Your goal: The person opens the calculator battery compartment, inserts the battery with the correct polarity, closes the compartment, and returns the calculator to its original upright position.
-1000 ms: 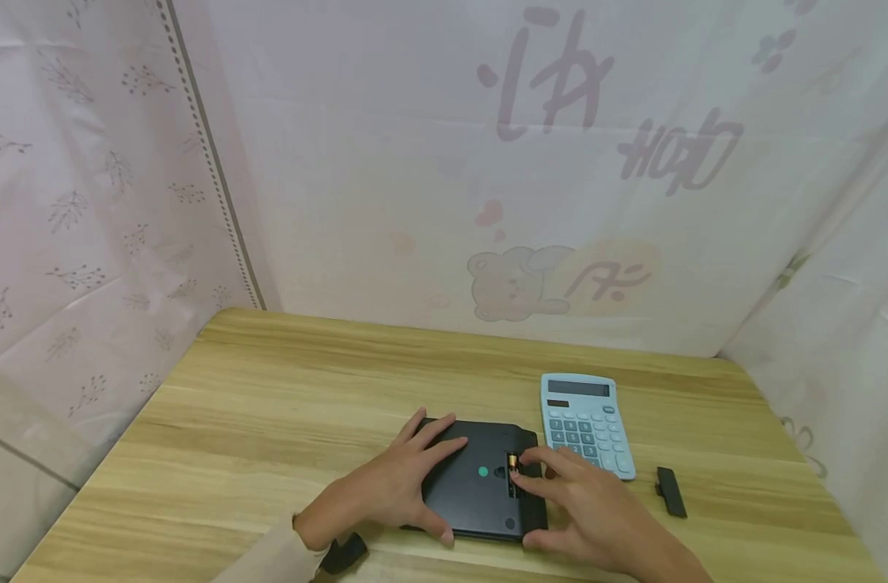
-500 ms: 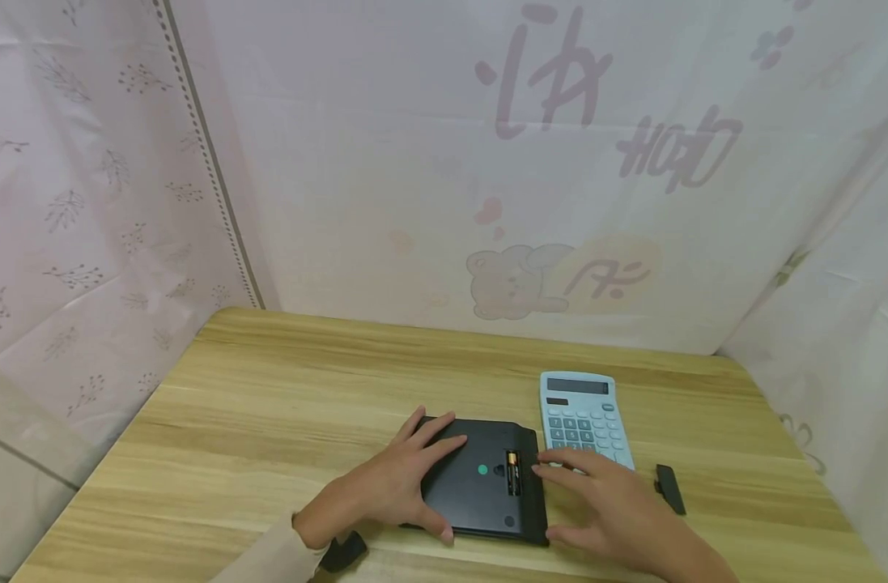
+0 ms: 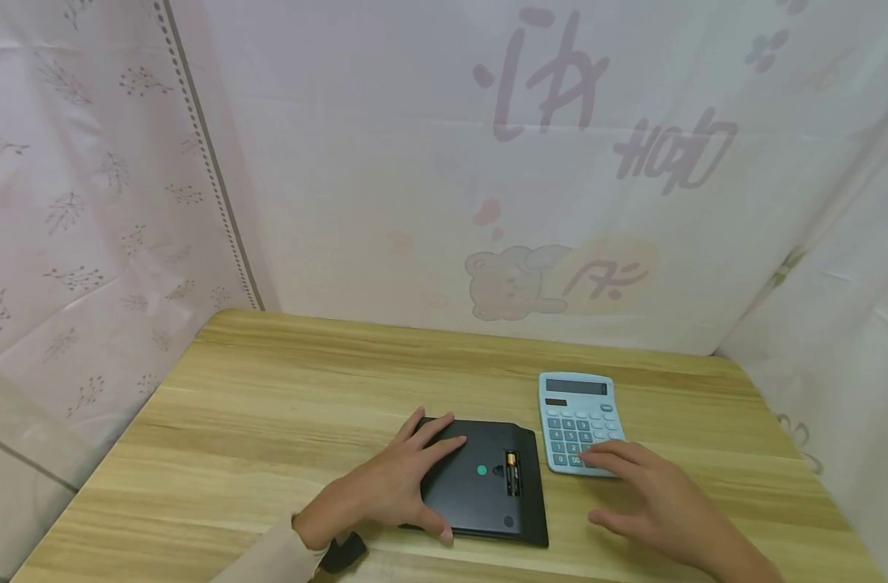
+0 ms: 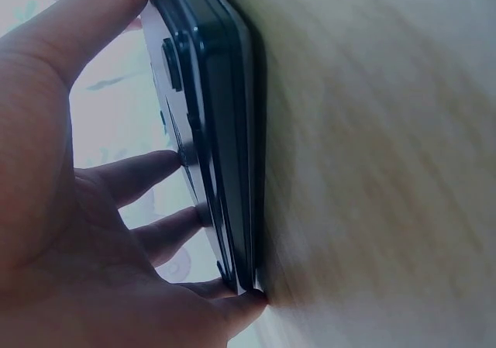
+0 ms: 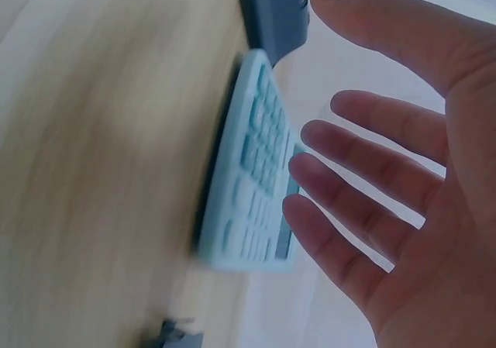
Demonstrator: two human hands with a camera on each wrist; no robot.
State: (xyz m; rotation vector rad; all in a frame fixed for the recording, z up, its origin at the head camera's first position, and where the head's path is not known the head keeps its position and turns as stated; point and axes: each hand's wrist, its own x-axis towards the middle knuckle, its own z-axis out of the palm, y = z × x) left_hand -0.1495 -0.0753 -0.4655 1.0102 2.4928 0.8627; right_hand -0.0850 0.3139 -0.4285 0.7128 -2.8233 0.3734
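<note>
A flat black device lies back side up on the table, its battery compartment uncovered. One battery with a gold-coloured end sits in that slot. My left hand rests spread on the device's left part, thumb at the near edge and fingers nearly straight on the back. My right hand hovers with loose fingers to the device's right, holding nothing, its fingertips over the lower keys of a light blue calculator. A small black battery cover shows in the right wrist view; in the head view my right hand hides it.
The wooden table runs back to a printed cloth hanging behind it. Another patterned cloth hangs along the left side. The calculator stands close to the device's right far corner.
My right hand has let go of the battery and moved right, away from the slot, to the calculator's near end, now covering the battery cover. My left hand has stayed put.
</note>
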